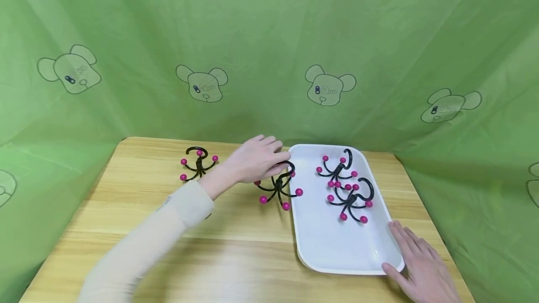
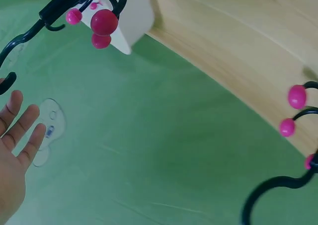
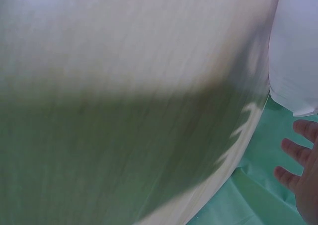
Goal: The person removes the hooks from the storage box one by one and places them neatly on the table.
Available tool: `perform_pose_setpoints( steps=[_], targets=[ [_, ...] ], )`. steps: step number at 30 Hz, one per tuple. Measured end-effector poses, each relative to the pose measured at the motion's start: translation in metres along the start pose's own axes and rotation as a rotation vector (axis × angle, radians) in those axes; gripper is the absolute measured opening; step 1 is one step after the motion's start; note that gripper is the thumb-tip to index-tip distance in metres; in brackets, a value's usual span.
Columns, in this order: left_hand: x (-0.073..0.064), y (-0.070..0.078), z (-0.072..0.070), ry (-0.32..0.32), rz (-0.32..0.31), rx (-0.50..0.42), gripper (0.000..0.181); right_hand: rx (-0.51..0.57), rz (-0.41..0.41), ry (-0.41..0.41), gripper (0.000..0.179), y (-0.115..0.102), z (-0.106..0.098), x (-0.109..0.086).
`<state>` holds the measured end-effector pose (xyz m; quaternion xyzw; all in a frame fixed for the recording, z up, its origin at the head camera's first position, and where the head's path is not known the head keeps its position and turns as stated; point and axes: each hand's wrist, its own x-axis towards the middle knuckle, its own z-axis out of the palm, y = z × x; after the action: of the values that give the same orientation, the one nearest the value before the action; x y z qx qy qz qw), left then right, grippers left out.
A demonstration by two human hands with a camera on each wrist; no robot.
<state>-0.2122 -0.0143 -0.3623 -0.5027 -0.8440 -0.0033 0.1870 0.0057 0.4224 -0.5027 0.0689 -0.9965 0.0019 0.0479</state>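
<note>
My left hand (image 1: 262, 160) pinches the hooked handle of a black head massager (image 1: 278, 185), whose curved prongs end in pink balls. It hangs beside the left rim of a white tray (image 1: 313, 242). In the left wrist view the left hand (image 2: 20, 145) has several fingers spread, and the pinch itself lies out of frame. Two similar massagers, a far one (image 1: 338, 170) and a nearer one (image 1: 351, 201), lie in the tray. My right hand (image 1: 425, 265) rests against the tray's near right corner, fingers straight along the rim and thumb apart.
Another massager (image 1: 199, 165) lies on the wooden table (image 1: 236, 256) at the back left, partly hidden by the left sleeve (image 1: 164, 228). A green curtain (image 1: 261, 36) with bear-head drawings stands behind and beside the table.
</note>
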Motion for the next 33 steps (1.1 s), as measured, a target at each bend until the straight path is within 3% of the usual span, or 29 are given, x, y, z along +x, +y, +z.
perform_pose_setpoints(
  steps=[9, 24, 33],
  targets=[
    [-0.017, -0.019, 0.018, 0.038, -0.067, -0.049, 0.021, 0.001, 0.008, -0.013, 0.106, 0.0, 0.0, -0.001],
    [-0.036, -0.043, 0.05, -0.078, -0.152, -0.079, 0.029, -0.011, -0.032, 0.063, 0.104, 0.002, 0.004, -0.003],
    [-0.042, -0.052, 0.064, -0.057, -0.176, -0.099, 0.026, -0.009, -0.056, 0.093, 0.103, 0.004, 0.004, -0.003]
  ],
)
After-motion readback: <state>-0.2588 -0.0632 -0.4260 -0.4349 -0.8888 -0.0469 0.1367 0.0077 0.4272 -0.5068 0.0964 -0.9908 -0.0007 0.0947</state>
